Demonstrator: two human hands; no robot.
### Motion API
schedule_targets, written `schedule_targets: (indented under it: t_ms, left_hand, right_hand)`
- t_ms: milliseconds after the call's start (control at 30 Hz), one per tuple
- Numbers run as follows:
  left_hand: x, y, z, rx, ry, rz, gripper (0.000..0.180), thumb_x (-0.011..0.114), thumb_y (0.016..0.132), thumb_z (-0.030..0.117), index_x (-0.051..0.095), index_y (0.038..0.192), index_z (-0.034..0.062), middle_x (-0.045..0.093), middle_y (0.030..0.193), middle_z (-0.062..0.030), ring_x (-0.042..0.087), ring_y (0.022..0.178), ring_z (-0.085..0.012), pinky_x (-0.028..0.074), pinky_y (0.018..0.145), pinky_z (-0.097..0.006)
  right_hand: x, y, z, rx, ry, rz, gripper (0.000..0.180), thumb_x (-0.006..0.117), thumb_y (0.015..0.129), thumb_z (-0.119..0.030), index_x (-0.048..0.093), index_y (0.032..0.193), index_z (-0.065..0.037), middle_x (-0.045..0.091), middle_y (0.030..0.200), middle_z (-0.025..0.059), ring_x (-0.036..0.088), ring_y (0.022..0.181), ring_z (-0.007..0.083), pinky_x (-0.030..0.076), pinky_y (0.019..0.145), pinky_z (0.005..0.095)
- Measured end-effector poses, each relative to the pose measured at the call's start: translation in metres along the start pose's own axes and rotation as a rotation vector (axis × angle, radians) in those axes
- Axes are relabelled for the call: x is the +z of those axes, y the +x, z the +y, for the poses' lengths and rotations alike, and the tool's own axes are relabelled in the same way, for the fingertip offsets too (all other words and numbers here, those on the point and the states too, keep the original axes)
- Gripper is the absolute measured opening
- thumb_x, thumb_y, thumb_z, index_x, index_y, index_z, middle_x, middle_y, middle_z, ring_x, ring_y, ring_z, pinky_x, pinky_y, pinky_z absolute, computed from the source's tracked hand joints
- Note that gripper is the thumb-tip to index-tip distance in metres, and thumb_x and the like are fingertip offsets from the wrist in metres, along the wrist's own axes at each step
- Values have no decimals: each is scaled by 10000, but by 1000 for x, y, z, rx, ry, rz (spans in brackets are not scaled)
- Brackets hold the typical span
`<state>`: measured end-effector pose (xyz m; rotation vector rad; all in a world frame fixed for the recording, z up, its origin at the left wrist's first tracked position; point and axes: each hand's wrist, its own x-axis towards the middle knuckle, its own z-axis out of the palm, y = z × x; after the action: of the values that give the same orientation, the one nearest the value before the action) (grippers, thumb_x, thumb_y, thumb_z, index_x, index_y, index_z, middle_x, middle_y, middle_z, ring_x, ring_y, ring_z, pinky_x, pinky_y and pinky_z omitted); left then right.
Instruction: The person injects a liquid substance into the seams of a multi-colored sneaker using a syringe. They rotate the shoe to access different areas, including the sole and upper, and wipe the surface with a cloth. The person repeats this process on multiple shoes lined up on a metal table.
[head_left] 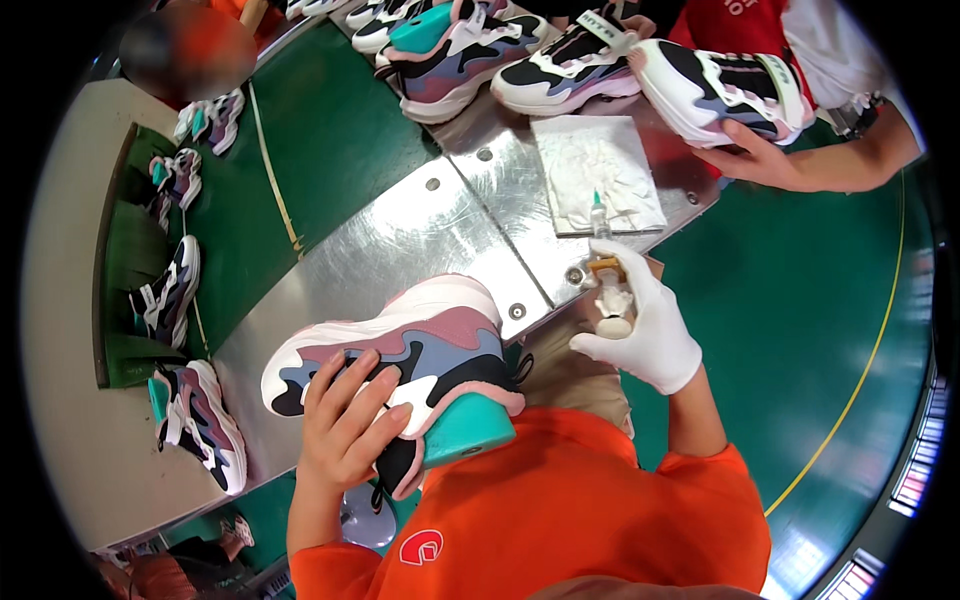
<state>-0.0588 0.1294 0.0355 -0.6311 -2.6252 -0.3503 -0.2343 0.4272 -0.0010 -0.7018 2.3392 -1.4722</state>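
My bare left hand [350, 420] is wrapped over the side of a chunky sneaker [440, 340], which is white, mauve, blue-grey and black with a pink collar. The shoe is tipped on its side, its white sole facing away from me and a teal shoe last [468, 432] filling its opening. To the right, my right hand [650, 325] wears a white glove and grips a clear syringe [600, 220]. Its green tip points away from me, over the edge of a white pad of paper [572, 160] with crumpled tissue on it. A yellowish-brown collar sits around the syringe.
Several similar sneakers [465, 60] stand along the far end of the metal plate [370, 240]. At the far right, another person's hand [755, 160] holds a sneaker [715, 95]. More sneakers [200, 420] lie at the left, beside the green belt [330, 120]. Another person is at the far left.
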Motion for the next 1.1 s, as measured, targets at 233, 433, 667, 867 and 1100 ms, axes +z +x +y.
schedule_targets:
  t_ms: [233, 433, 667, 867, 1100]
  left_hand:
    - [3, -3, 2, 4, 32, 8, 244, 640, 867, 156, 619, 1109, 147, 657, 1228, -124, 612, 1173, -357, 432, 1027, -532]
    - [5, -7, 4, 12, 58, 27, 272, 686, 832, 129, 617, 1093, 163, 663, 1203, -108, 619, 1158, -344, 446, 1019, -523]
    - [7, -6, 4, 24, 60, 28, 329, 712, 825, 122, 596, 1126, 185, 660, 1203, -90, 620, 1158, -336, 455, 1015, -508]
    - [6, -7, 1, -3, 36, 3, 319, 694, 841, 136, 582, 1136, 178, 654, 1216, -104, 624, 1148, -352, 454, 1013, -518]
    - [1, 7, -6, -184, -83, -12, 343, 693, 841, 133, 538, 1146, 154, 634, 1263, -123, 611, 1176, -376, 441, 1019, -532]
  right_hand:
    - [-1, -4, 15, -56, 124, -5, 914, 874, 628, -131, 418, 1416, -55, 653, 1135, 141, 627, 990, 232, 493, 893, 322]
    - [1, -7, 15, -18, 137, -25, 940, 871, 615, -106, 415, 1436, -63, 640, 1071, 109, 600, 916, 189, 495, 862, 305]
    - [-2, -8, 28, 8, 365, -135, 986, 901, 561, -152, 429, 1416, -16, 611, 1090, 88, 556, 883, 133, 484, 798, 275]
    - [15, -13, 34, -40, 904, -86, 1047, 931, 519, -236, 417, 1386, 46, 581, 1134, 128, 561, 933, 188, 457, 772, 285]
    - [52, 10, 42, -382, 940, -141, 996, 894, 547, -148, 385, 1381, 42, 568, 1138, 129, 558, 1000, 240, 442, 863, 336]
